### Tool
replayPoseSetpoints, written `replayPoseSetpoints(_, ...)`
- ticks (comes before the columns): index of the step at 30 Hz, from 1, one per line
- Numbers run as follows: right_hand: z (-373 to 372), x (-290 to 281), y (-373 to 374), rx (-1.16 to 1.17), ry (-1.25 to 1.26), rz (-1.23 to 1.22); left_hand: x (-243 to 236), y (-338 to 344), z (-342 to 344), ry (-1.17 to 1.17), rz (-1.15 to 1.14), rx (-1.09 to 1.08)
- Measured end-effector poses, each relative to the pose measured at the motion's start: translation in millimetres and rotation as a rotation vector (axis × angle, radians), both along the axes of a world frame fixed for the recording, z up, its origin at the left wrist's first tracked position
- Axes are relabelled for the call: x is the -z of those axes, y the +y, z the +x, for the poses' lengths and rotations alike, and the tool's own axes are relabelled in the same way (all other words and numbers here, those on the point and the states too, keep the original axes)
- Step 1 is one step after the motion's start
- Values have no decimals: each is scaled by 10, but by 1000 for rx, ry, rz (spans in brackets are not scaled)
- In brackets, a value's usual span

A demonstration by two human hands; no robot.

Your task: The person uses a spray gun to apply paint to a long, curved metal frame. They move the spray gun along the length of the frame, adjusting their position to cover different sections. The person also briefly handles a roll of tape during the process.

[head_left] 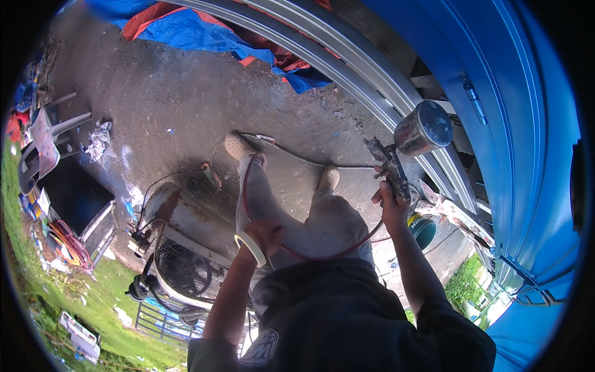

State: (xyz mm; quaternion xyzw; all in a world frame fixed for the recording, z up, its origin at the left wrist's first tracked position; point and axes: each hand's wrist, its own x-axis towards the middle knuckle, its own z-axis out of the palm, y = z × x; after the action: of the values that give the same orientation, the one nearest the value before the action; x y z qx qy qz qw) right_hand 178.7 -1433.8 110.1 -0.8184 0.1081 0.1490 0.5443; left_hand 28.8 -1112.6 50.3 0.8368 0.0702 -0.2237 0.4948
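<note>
My right hand (393, 201) is wrapped round the handle of a spray gun (390, 166) with a round metal paint cup (425, 128), held up beside blue panelling. A thin red hose (328, 256) curves from below the gun across my lap to my left hand (269, 235). That hand is closed over the hose in front of my thigh, its fingers partly in shadow. Round my left wrist hangs a roll of pale masking tape (250, 248).
A blue metal panel (496, 74) with a latch stands on the right, beside long grey metal rails (365, 68). Blue and orange tarpaulin (198, 37) lies at the far side. At left are an air compressor (186, 254) and a plastic chair (46, 146). Another hose (297, 156) crosses the concrete.
</note>
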Motion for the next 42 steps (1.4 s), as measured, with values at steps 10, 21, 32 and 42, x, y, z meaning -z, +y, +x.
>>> replayPoseSetpoints(10,-445,-485,-1899,-239,160,-49,166,-2510,-425,56,243,176)
replayPoseSetpoints(21,-1276,-280,-2120,-150,135,225,151,-4264,-640,370,-1085,-418)
replayPoseSetpoints(32,-2270,-279,-2670,188,241,276,78,-4865,-1723,486,-1435,-426)
replayPoseSetpoints(42,-2829,-560,-3256,434,251,321,-168,-5507,-2351,619,-1393,-478)
